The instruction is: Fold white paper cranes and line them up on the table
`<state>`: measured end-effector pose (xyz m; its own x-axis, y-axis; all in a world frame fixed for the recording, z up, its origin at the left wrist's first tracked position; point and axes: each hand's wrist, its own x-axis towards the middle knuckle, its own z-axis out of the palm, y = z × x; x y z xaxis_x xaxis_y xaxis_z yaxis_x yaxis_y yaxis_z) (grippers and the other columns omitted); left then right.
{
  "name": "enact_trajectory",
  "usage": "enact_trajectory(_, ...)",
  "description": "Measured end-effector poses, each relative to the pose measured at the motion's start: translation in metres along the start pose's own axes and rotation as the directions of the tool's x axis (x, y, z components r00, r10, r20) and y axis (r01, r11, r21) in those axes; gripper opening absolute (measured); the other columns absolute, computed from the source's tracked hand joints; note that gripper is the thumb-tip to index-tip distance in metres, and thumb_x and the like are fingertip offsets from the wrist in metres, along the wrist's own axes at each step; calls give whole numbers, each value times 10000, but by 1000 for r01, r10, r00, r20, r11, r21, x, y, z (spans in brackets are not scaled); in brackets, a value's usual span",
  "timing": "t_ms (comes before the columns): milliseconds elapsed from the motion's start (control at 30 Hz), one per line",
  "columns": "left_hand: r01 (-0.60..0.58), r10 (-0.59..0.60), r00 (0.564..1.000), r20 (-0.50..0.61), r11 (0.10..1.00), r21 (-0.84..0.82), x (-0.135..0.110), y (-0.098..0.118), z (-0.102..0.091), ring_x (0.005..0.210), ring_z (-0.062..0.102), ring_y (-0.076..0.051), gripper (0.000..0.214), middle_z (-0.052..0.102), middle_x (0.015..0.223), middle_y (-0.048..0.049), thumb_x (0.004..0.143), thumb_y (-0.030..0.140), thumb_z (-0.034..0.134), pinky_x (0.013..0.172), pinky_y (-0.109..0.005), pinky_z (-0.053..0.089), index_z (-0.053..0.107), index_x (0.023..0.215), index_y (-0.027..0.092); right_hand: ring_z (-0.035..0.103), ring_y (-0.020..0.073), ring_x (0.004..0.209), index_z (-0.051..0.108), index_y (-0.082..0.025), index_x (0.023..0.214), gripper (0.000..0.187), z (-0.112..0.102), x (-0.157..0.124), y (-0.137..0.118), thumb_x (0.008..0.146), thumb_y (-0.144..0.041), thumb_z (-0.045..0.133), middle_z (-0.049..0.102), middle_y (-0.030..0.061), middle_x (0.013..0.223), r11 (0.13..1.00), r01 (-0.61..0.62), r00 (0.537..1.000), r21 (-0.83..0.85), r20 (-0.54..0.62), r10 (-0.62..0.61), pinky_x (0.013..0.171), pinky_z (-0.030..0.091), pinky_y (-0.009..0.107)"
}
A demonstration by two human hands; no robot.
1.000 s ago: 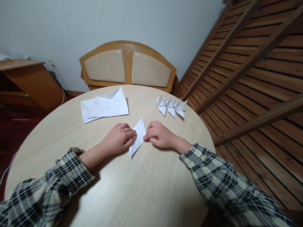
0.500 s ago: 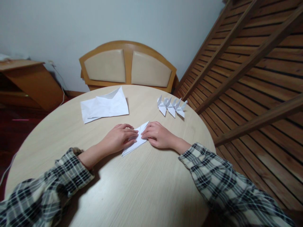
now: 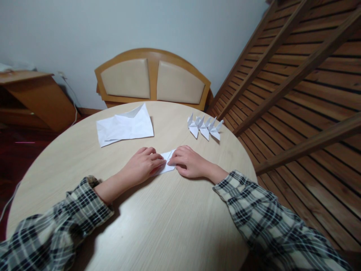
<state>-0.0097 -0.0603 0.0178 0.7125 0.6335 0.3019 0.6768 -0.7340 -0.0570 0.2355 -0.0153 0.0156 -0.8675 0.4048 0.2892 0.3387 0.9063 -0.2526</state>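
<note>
A small piece of folded white paper (image 3: 166, 168) lies on the round table between my hands, its left and right ends covered by fingers. My left hand (image 3: 143, 164) grips its left end, the fingers curled down onto it. On the right end, my right hand (image 3: 188, 162) closes with thumb and fingers together. The fingertips of both hands almost meet over the paper's middle. Beyond my right hand stand three white paper cranes (image 3: 204, 128) in a row, touching or nearly so. Past my left hand rests a larger, creased white sheet (image 3: 125, 128), one corner raised.
The pale wooden round table (image 3: 141, 226) carries all the paper. A headboard (image 3: 153, 75) with two padded panels stands against the wall behind it. Slatted wood (image 3: 304, 124) rises close on the right. A brown desk (image 3: 36, 98) is at the far left.
The folded paper has turned, its lower-left point now tucked under my left hand and its lower edge lying flatter. My left fingers shifted slightly; the cranes and large sheet stayed put.
</note>
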Motion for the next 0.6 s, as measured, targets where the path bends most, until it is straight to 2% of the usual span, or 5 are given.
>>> enact_trajectory(167, 9, -9, 1000, -14, 1000, -6, -1, -1, 5, 965, 565, -254, 241, 740, 1143, -42, 983, 236, 525, 800, -377, 389, 702, 1147, 237, 530, 227, 993, 709, -204, 1069, 261, -1, 1, -1, 846, -164, 580, 642, 74, 997, 1000, -16, 1000, -8, 21, 16, 923, 372, 393)
enact_trajectory(367, 26, -27, 999, -17, 996, -88, -3, -8, 15, 1051, 607, -265, 319, 716, 1232, -51, 963, 151, 497, 876, -420, 461, 670, 1225, 212, 540, 216, 966, 712, -201, 992, 142, 3, 2, 3, 899, -259, 623, 653, 64, 953, 999, -33, 999, -3, 4, 33, 900, 369, 381)
enact_trajectory(600, -9, -2, 998, -64, 983, -184, -3, -16, 25, 1107, 626, -267, 315, 713, 1241, -72, 965, 178, 511, 932, -444, 509, 667, 1238, 200, 548, 207, 938, 704, -203, 917, 151, 6, 2, 5, 908, -346, 657, 660, 53, 918, 999, -32, 999, 1, -23, 32, 885, 362, 362)
